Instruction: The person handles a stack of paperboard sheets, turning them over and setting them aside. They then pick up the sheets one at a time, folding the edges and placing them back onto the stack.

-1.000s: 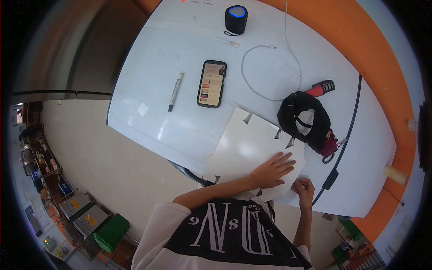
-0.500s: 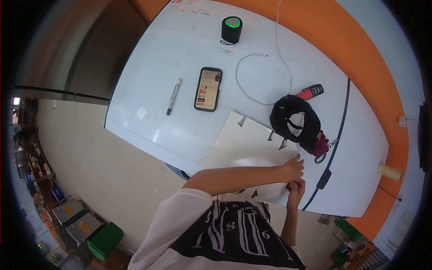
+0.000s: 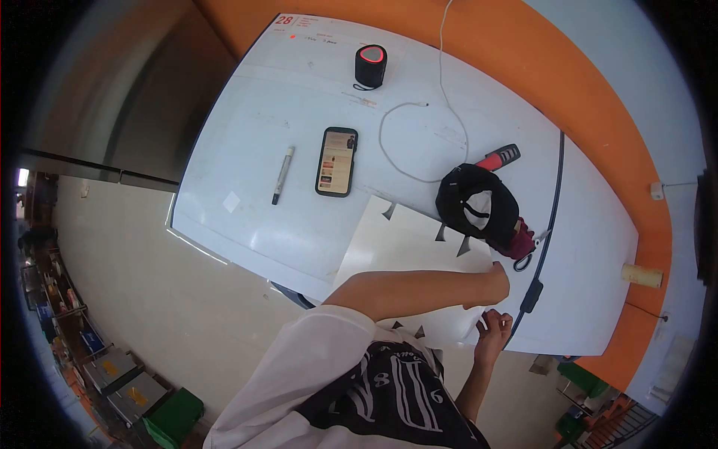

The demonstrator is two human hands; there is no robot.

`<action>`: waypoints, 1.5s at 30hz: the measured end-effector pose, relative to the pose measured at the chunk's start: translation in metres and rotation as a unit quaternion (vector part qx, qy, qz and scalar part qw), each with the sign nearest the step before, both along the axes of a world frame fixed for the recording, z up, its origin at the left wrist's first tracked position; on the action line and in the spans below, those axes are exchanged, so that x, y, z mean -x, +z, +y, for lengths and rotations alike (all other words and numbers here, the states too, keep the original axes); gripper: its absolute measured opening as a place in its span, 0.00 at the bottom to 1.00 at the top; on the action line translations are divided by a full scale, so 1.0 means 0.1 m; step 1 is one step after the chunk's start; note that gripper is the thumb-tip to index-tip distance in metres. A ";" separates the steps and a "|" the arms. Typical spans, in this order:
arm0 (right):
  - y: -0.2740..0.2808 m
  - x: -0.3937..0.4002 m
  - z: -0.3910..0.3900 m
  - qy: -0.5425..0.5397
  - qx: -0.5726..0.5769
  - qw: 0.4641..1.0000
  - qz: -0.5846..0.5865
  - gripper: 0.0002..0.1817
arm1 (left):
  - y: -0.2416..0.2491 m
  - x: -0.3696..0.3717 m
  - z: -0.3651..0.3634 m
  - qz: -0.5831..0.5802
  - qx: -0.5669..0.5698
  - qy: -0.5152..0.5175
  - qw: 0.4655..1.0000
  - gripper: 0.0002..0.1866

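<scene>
Sheet (image 3: pixel 404 247) is lying partly under your left forearm (image 3: pixel 404 290), and both your hands are over by its right edge. Just one sheet that I can see, with five dark triangular marks on it: three along the far edge, two showing at the near edge. Your left arm cuts right across it, elbow out, and the left hand (image 3: pixel 492 284) is bent down at the wrist with its fingers mostly hidden, so I can't tell how open it is or if it's got hold of anything. Your right hand (image 3: pixel 492 331) is near the sheet's near right corner, palm side partly showing, fingers curled in; too small to tell if something's pinched there. Past the sheet's far edge you've got one phone (image 3: pixel 336 161), one pen (image 3: pixel 282 179) further left, one speaker (image 3: pixel 371 69) farthest out and one white cable (image 3: pixel 440 56) in a loop. One black cap (image 3: pixel 458 194) is just beside the sheet's far right corner, with one maroon item (image 3: pixel 521 239) tucked against it.
</scene>
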State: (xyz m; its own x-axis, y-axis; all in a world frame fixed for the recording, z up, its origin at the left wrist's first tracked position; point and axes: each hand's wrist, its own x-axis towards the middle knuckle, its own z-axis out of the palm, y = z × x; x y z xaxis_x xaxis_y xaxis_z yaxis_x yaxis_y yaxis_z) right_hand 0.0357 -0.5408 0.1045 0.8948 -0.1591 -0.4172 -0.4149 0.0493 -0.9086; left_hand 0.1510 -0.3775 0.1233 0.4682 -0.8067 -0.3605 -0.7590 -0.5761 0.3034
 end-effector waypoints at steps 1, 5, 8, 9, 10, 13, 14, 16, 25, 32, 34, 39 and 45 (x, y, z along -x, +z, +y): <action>0.02 -0.01 -0.03 -0.016 -0.017 0.999 0.025 0.13 | 0.04 0.04 -0.02 -0.048 -0.016 0.014 0.999 0.32; -0.07 -0.11 -0.14 -0.017 -0.040 0.997 0.066 0.13 | -0.07 0.08 -0.12 -0.055 -0.010 0.014 0.998 0.30; -0.12 -0.18 -0.19 -0.015 -0.037 0.992 0.120 0.11 | -0.12 0.18 -0.09 -0.049 0.023 0.037 0.998 0.29; -0.11 -0.22 -0.17 0.000 -0.027 0.990 0.137 0.12 | -0.14 0.20 -0.08 -0.056 0.049 0.047 0.996 0.24; -0.10 -0.26 -0.16 0.016 -0.017 0.988 0.153 0.12 | -0.17 0.21 -0.08 -0.063 0.075 0.059 0.993 0.20; -0.02 -0.29 -0.09 0.031 -0.019 0.985 0.167 0.14 | -0.23 0.28 -0.11 -0.086 0.122 0.111 0.983 0.12; -0.03 -0.29 -0.11 0.031 -0.019 0.985 0.167 0.14 | -0.24 0.31 -0.12 -0.086 0.122 0.111 0.983 0.12; -0.08 -0.30 -0.18 0.035 -0.006 0.979 0.199 0.13 | -0.22 0.37 -0.10 -0.112 0.151 0.141 0.972 0.12; -0.26 -0.25 -0.33 0.111 0.084 0.976 0.166 0.15 | -0.05 0.49 -0.05 -0.133 0.174 0.176 0.960 0.09; -0.33 0.07 -0.83 -0.056 0.084 0.989 0.104 0.16 | -0.07 0.30 0.38 -0.099 0.141 0.214 0.962 0.10; -0.36 0.05 -0.87 -0.042 0.119 0.990 0.059 0.14 | -0.08 0.25 0.48 -0.077 0.120 0.194 0.971 0.16; -0.44 -0.11 -0.92 0.001 0.206 0.978 -0.032 0.12 | -0.32 0.16 0.47 -0.023 0.083 0.171 0.981 0.31; -0.48 -0.40 -0.88 0.051 0.331 0.933 -0.135 0.14 | -0.71 0.21 0.39 -0.067 0.086 0.181 0.977 0.28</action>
